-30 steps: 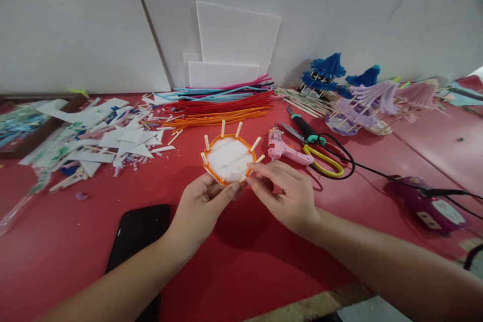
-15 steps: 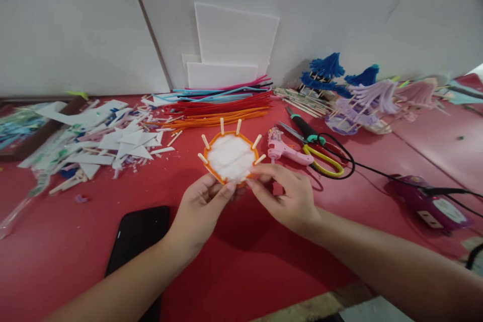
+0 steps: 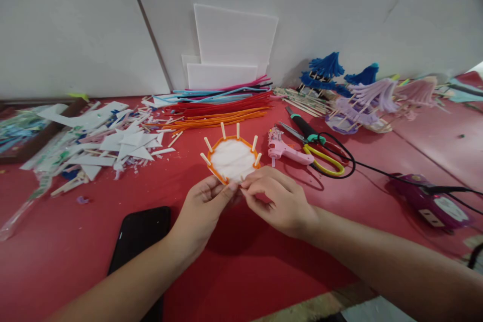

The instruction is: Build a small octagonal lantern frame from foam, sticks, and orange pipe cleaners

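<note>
A small white round base (image 3: pixel 232 157) is edged with an orange pipe cleaner (image 3: pixel 216 173) and has several short wooden sticks standing up around its rim. My left hand (image 3: pixel 206 206) is closed on the near left edge, its thumb on top and fingers curled beneath. At the near right edge, my right hand (image 3: pixel 281 198) pinches at the orange pipe cleaner beside the left thumb; its fingertips hide the exact grip. The base is held above the red table, tilted toward me.
A pink glue gun (image 3: pixel 285 151) and yellow-handled scissors (image 3: pixel 324 161) lie right. Pipe cleaners (image 3: pixel 226 105) are stacked behind. White scraps (image 3: pixel 124 141) and a black phone (image 3: pixel 141 236) are left. Pipe-cleaner umbrella shapes (image 3: pixel 372 98) stand back right, a purple power strip (image 3: pixel 430 204) far right.
My right fingers have shifted slightly left and down along the near rim, toward my left thumb. The base has tilted a little, with its sticks more upright.
</note>
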### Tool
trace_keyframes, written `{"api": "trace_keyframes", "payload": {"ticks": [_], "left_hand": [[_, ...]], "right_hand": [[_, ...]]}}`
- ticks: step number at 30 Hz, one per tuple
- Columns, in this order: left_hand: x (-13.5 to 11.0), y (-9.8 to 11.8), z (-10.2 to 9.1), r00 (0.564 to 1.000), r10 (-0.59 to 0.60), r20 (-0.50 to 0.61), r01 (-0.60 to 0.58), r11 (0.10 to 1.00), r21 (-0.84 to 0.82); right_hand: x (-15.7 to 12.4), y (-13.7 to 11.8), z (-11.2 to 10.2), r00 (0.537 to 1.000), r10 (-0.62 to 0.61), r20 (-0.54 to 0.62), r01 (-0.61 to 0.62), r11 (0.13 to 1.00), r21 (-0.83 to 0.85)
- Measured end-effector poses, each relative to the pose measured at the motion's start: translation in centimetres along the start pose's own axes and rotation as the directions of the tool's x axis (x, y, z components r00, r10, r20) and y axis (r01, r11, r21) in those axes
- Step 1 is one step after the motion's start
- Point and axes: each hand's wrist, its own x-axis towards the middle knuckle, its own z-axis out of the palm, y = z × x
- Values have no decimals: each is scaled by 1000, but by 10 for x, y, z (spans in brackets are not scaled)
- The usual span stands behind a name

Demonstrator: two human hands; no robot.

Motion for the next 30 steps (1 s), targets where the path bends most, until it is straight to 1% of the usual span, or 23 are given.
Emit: {"api": "trace_keyframes", "payload": {"ticks": [5, 9, 12, 17, 20, 22, 26, 30], "left_hand": [[0, -1, -1, 1000, -19, 18, 18, 999, 30], [1, 0, -2, 1000, -2, 31, 2, 1000, 15], [1, 2, -2, 1000, 1, 3, -1, 1000, -13], [0, 5, -2, 996, -94, 9, 95, 991, -90], [1, 7, -2, 992, -123, -19, 119, 985, -126], [1, 7, -2, 993, -119, -26, 115, 988, -106], [1, 4, -3, 995, -98, -8, 98, 995, 20], [1, 3, -4, 996, -86, 21, 85, 995, 44]], "right_hand": [[-1, -4, 0, 999, 47, 25, -44, 994, -96], [-1, -3, 0, 997, 37, 69, -25, 985, -172], [-1, 2, 1, 996, 16, 89, -2, 989, -147], [0, 5, 1, 995, 37, 96, -26, 993, -112], [1, 6, -2, 995, 20, 93, -9, 993, -121], [2, 7, -4, 996, 9, 84, 1, 993, -121], [2, 9, -5, 997, 23, 74, -16, 996, -89], [1, 6, -3, 997, 39, 72, -30, 992, -123]]}}
